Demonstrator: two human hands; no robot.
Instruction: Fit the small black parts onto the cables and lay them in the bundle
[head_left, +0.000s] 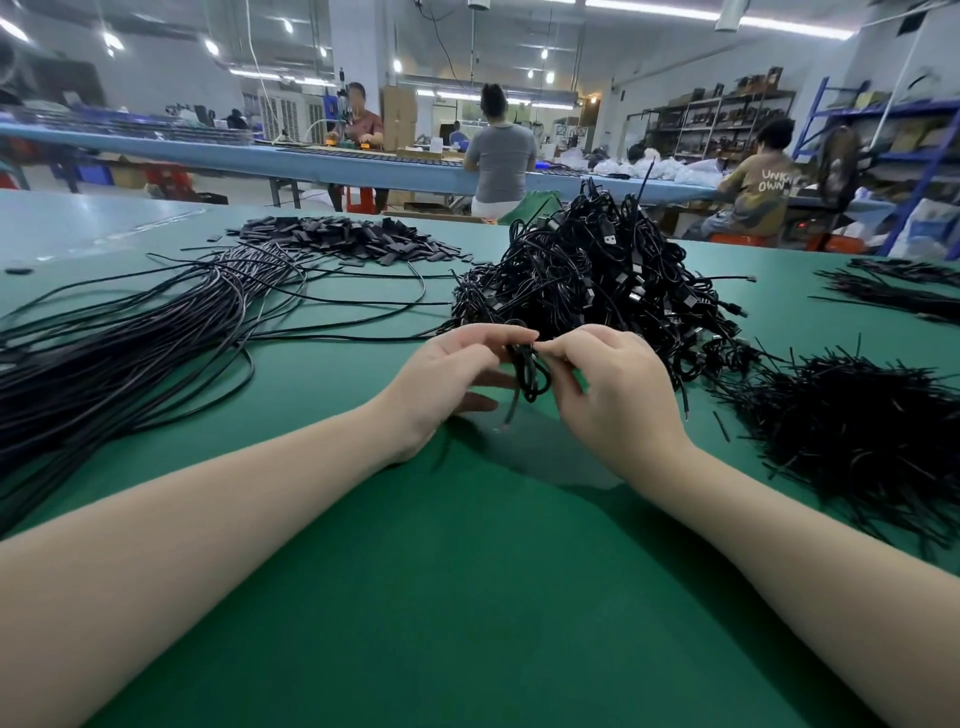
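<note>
Pinching 1 looped cable (531, 371), left hand (451, 375) and right hand (613, 384) knuckles-up

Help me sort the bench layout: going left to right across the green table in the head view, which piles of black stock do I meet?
Loose long cables → flat black parts pile → tangled USB cable heap → short black pieces pile.

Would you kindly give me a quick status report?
Left hand and right hand both pinching one looped cable. Black part too small to confirm. Cable heap directly behind; nothing blocking.
</note>
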